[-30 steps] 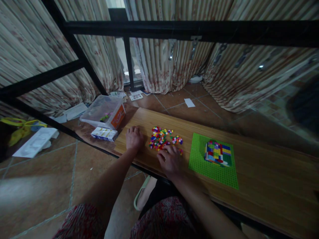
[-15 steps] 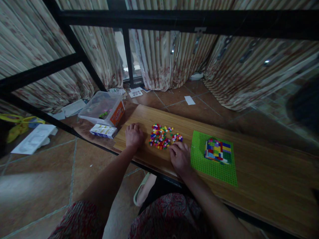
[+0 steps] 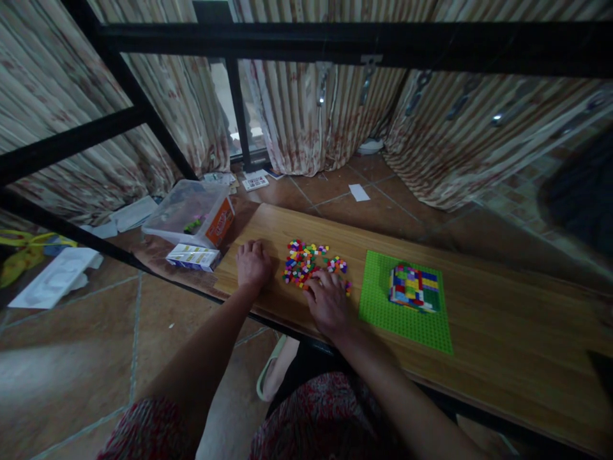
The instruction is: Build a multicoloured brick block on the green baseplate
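Note:
A loose pile of small, brightly coloured toy bricks (image 3: 297, 263) lies on the wooden board. My right hand (image 3: 328, 303) reaches over the pile's near right side, fingers slightly apart and touching the bricks; I see none gripped. To the left of the pile, my left hand (image 3: 253, 265) rests on the wood with its fingers curled under, so whatever they may hold is hidden. On the right, a green studded baseplate (image 3: 383, 319) carries a multicoloured block of joined bricks (image 3: 409, 287).
The long wooden board (image 3: 498, 319) spans the front. At its left end are a clear plastic box (image 3: 177, 207) with an orange label and a small white-and-blue carton (image 3: 194, 257). A black metal frame (image 3: 287, 41) crosses before the striped curtains (image 3: 297, 121).
My right hand has moved left from the pile's right edge onto its near middle, and some bricks there have shifted. My left hand stays in place; the view has turned slightly.

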`<state>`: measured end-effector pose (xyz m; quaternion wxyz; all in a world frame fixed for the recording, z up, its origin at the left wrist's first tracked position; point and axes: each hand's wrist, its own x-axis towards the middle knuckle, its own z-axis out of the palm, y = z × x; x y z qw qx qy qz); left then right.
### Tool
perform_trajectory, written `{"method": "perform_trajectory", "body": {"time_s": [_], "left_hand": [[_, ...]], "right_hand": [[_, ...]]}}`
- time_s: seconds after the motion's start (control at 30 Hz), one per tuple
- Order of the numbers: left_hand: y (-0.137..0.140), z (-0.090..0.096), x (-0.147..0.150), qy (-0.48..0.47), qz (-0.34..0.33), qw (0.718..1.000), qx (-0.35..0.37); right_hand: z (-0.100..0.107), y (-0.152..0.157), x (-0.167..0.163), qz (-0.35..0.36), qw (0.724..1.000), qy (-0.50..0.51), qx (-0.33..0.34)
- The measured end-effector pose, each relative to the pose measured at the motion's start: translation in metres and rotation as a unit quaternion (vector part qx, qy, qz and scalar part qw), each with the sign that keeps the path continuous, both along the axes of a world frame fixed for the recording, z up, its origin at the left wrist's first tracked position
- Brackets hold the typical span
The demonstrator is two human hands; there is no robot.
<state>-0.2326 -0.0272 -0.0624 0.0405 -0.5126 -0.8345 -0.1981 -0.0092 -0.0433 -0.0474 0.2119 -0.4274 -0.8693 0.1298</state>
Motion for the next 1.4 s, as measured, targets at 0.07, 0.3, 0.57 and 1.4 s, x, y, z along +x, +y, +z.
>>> {"method": "perform_trajectory", "body": {"time_s": [0.07,0.3,0.57,1.4], "left_hand": [[0.000,0.000,0.000,0.003,0.001,1.000,0.003],[0.001,-0.001,-0.004,0.027,-0.006,1.000,0.003],[0.003,0.000,-0.007,0.033,-0.013,0.999,0.006],[0.005,-0.001,-0.011,0.035,-0.030,0.999,0.007]], "right_hand": [[0.000,-0.002,0.001,0.002,1.000,-0.002,-0.002],[-0.002,-0.003,0.001,-0.003,0.999,-0.030,-0.017],[0.013,-0.006,0.003,0.007,1.000,0.017,-0.011],[0.050,0.061,0.171,-0.151,0.983,0.101,-0.022]]}}
